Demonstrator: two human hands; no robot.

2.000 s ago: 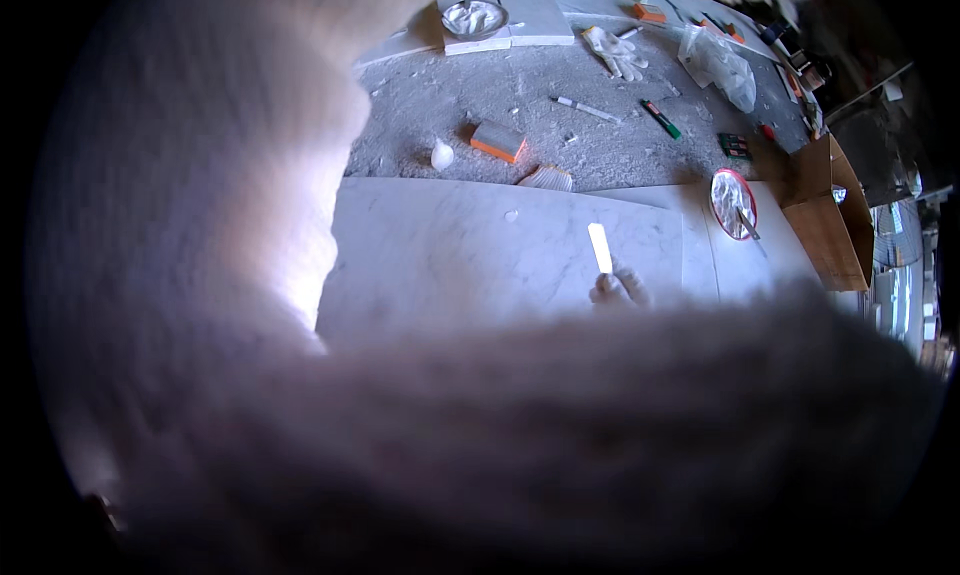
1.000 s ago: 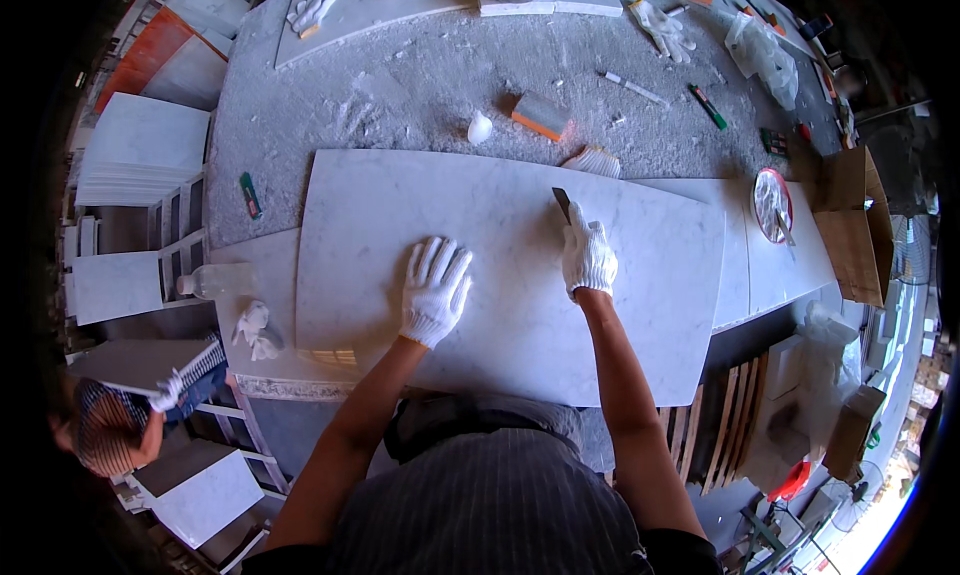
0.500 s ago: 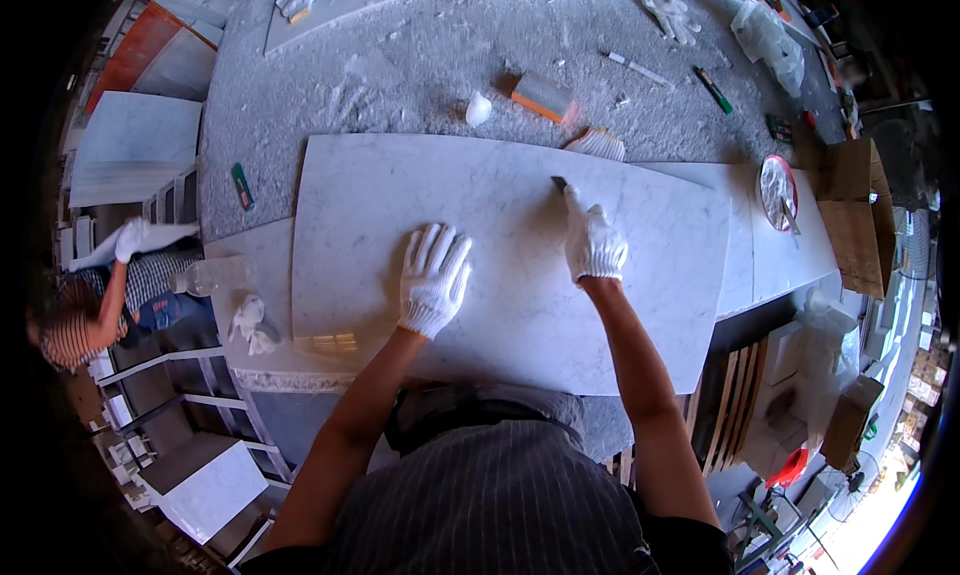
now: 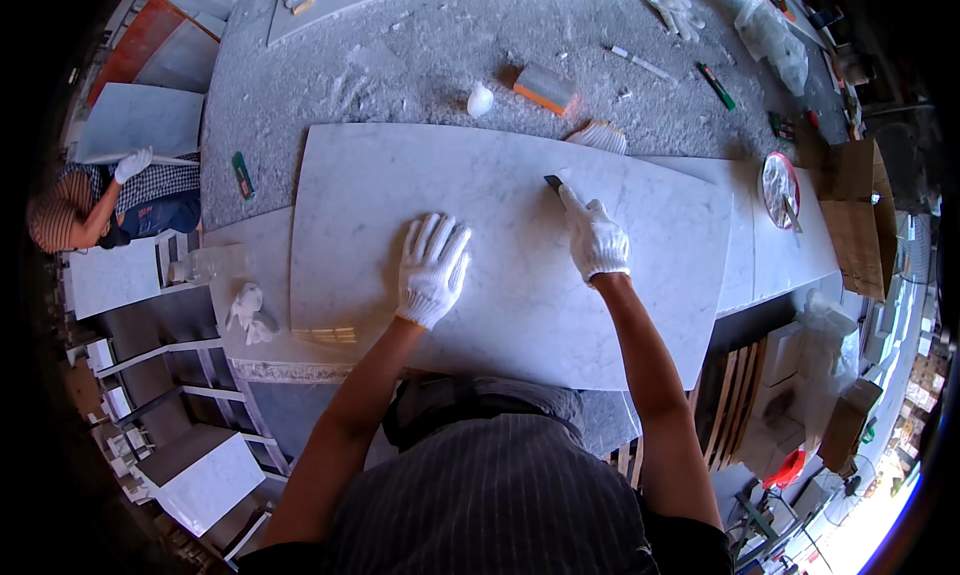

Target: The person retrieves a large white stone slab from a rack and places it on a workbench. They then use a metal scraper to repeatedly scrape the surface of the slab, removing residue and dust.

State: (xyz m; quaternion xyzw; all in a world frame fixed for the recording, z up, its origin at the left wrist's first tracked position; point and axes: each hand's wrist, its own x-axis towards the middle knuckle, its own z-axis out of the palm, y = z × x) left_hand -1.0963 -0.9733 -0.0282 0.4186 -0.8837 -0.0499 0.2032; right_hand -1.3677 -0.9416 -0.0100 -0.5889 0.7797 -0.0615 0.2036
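A large white marble slab [image 4: 500, 185] lies across the dusty grey workbench [image 4: 400, 65]. My left hand [image 4: 433, 267], in a white knit glove, lies flat with fingers spread on the slab near its front half. My right hand [image 4: 594, 237], also gloved, grips a small dark scraper blade [image 4: 554, 183] whose tip touches the slab's surface right of centre.
Behind the slab lie an orange-edged block [image 4: 543, 85], a small white lump [image 4: 480, 100], a brush [image 4: 598, 137], pens and spare gloves [image 4: 670, 3]. A round disc [image 4: 779, 188] and cardboard box [image 4: 862, 220] are at right. Another person [image 4: 110, 205] crouches at left among marble tiles.
Two seconds ago something close blocked most of the view. Since then my right hand has pushed the scraper slightly farther up the slab; the person at left has shifted upward.
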